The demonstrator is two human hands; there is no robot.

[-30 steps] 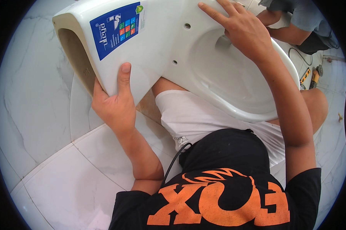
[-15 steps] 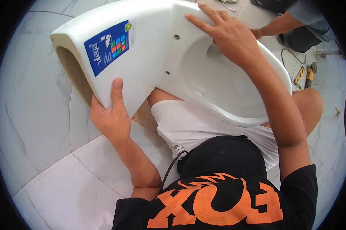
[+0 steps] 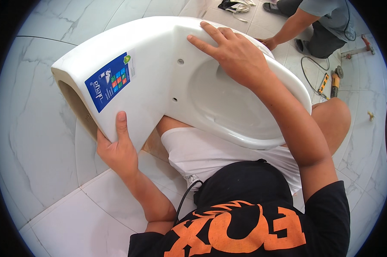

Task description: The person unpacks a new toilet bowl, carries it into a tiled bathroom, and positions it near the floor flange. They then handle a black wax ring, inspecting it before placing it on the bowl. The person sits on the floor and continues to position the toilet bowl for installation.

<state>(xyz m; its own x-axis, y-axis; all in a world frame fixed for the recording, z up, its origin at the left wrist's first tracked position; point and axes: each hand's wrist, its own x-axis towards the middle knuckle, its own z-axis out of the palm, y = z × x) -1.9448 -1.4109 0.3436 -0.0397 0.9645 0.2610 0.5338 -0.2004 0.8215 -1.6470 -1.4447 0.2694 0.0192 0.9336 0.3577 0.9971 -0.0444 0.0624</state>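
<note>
A white ceramic toilet lies tilted across my lap, its bowl to the right and its tank end to the left. A blue sticker is on the tank's side. My left hand grips the tank's edge beside the hollow opening, thumb on the outside and fingers curled inside, partly hidden. With fingers spread, my right hand rests over the far rim and back of the bowl. Two mounting holes show between bowl and tank.
A co-worker's hand is at the toilet's far side. An orange angle grinder, a small yellow level and a black cable lie on the floor at right. Marbled tiles are at left; a brass fitting is at far right.
The toilet and both my hands have shifted lower and a little left in view. My hands keep the same places on it. More of the co-worker is visible.
</note>
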